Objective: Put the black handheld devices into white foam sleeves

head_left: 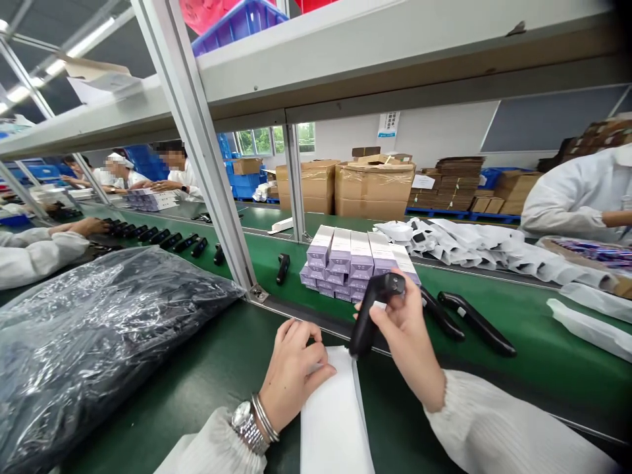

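My right hand grips a black angled handheld device, its long end tilted down over the top of a white sleeve stack. At the upper left edge of that white stack is my left hand, thumb and fingers curled together at its open end; whether a layer is pinched between them is hidden. Just beyond the hands, white and purple boxes are piled on the green belt. Two more black devices lie to the right of my right hand.
Plastic-wrapped dark bundle at left. A metal post rises before the belt under a shelf. White pouches lie at right. A row of black devices sits on the belt. Co-workers sit at left and far right.
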Demonstrator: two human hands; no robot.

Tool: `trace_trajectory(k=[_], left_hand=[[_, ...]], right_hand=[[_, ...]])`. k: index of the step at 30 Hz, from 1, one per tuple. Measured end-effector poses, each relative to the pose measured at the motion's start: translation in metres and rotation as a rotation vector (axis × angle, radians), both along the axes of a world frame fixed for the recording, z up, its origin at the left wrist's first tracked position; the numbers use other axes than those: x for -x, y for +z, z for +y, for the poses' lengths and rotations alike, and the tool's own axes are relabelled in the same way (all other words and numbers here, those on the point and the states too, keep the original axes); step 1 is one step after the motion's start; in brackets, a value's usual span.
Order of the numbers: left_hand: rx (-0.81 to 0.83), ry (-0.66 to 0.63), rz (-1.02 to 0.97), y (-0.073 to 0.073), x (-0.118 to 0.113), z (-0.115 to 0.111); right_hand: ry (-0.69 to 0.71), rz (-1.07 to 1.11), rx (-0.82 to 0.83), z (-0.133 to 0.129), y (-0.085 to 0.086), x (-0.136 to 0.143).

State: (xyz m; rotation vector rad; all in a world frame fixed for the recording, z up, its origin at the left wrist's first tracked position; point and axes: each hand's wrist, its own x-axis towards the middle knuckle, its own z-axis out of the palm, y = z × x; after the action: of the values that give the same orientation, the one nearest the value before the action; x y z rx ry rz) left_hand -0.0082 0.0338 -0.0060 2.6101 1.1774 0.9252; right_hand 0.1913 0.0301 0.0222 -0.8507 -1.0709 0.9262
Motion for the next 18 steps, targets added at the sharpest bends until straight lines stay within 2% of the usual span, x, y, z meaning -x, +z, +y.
trace_trajectory(k=[5, 9, 12, 14, 15, 16, 17, 18], left_hand=[[0.057, -0.061, -0.12, 0.004, -0.006, -0.009], [0.179, -0.067, -0.268, 0.012, -0.006, -0.018], [0.231, 0.035, -0.382, 0.017, -0.003, -0.019], [0.266, 0.093, -0.406, 0.016, -0.001, -0.015], [0.295, 0.101, -0.395, 0.014, 0.001, -0.012], [0.322, 0.103, -0.382, 0.012, 0.002, -0.009], [0.347, 0.106, -0.363, 0.01, 0.003, -0.005], [0.367, 0.112, -0.34, 0.007, 0.005, -0.001]], right_hand=[[0.12, 0.016, 0.017, 0.006, -0.014, 0.015], [0.266, -0.155, 0.077, -0.007, -0.03, 0.024], [0.503, -0.15, 0.2, -0.025, -0.037, 0.036], [0.737, -0.022, 0.371, -0.036, -0.035, 0.041], [0.806, 0.045, 0.436, -0.04, -0.031, 0.04], [0.812, 0.099, 0.464, -0.043, -0.025, 0.034], [0.75, 0.123, 0.455, -0.044, -0.018, 0.024], [0.624, 0.106, 0.421, -0.044, -0.009, 0.008]])
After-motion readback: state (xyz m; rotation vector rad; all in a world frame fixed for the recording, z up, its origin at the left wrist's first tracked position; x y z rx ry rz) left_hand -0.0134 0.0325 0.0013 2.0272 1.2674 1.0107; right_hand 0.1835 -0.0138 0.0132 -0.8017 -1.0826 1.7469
